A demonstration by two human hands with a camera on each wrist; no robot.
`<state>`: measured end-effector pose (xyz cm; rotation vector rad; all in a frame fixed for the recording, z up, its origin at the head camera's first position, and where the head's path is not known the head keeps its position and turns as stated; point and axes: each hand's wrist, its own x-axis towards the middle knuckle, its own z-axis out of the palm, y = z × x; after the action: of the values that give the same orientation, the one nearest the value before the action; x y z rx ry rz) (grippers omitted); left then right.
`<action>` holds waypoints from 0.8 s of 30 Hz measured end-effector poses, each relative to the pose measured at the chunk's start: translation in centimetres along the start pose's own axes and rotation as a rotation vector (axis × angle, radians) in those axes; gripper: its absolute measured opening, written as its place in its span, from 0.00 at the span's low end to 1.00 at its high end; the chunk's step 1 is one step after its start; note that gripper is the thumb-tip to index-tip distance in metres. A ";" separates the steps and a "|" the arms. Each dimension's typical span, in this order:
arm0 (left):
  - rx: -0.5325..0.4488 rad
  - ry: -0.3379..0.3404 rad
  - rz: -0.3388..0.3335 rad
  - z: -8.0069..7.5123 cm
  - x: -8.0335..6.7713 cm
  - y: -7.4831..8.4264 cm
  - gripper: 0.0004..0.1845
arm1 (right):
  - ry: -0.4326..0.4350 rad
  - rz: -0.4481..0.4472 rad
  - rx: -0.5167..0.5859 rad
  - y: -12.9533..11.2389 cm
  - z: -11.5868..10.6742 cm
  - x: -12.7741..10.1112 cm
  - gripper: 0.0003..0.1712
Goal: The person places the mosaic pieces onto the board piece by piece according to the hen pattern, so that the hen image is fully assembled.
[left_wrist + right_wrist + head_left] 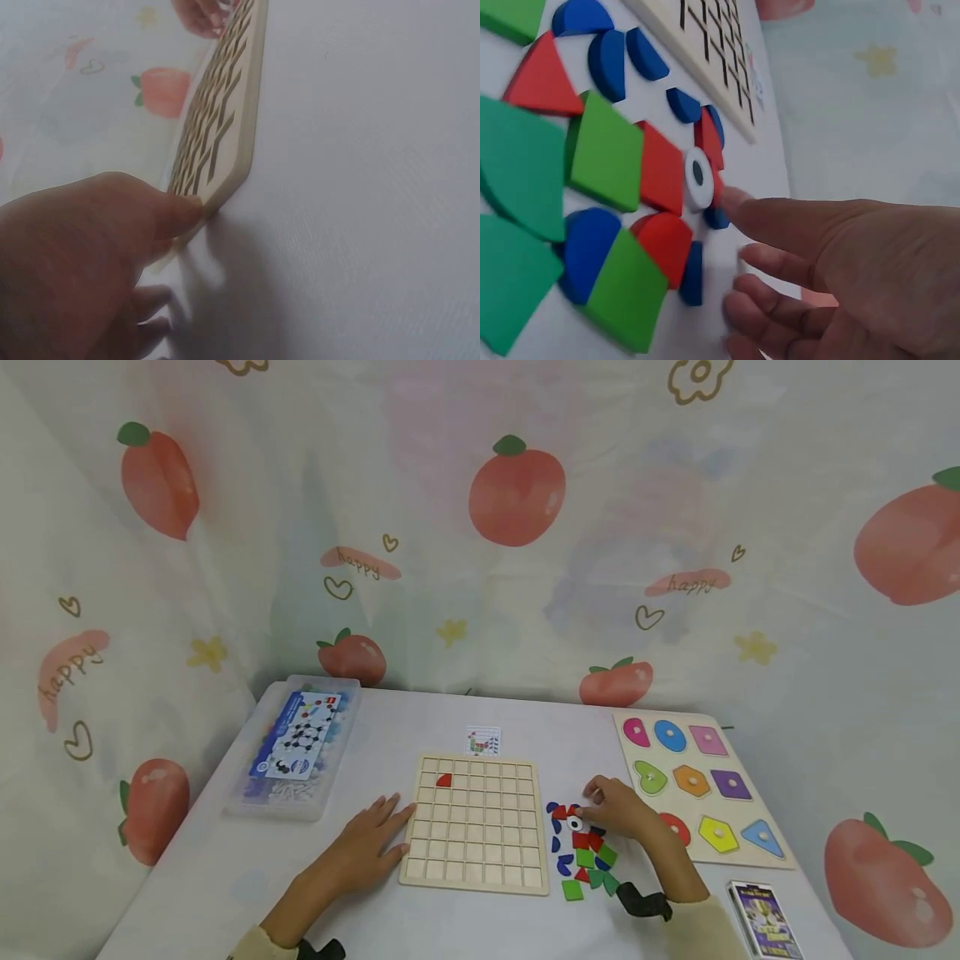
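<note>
A wooden grid board (pixel 480 829) lies flat on the table, with a red quarter-circle piece (pixel 445 781) in one upper-left cell. My left hand (pixel 363 845) rests at the board's left edge, fingers spread; in the left wrist view its thumb touches the rim. To the right of the board is a cluster of red, blue and green shape pieces. Over the far end of it, my right hand (pixel 618 807) has its thumb at a red piece (pixel 718 186), beside a white round piece with a dark centre (pixel 698 178). Its other fingers are loosely bent, apart from the pieces.
A small picture card (pixel 482 741) lies behind the board. A clear plastic case (pixel 300 747) stands at the back left. To the right are a shape puzzle board (pixel 660 756) and a purple card box (pixel 767 918). A patterned curtain (pixel 517 610) hangs behind the table.
</note>
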<state>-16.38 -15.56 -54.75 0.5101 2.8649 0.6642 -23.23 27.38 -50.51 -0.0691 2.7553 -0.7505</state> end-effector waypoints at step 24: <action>0.007 0.008 -0.002 0.1 0.1 0.1 0.33 | 0.148 -0.099 -0.001 0.2 2.7 2.7 0.10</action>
<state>-16.43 -15.41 -54.82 0.5060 2.8762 0.6572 -25.01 25.89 -53.56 -0.1571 2.9110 -0.8101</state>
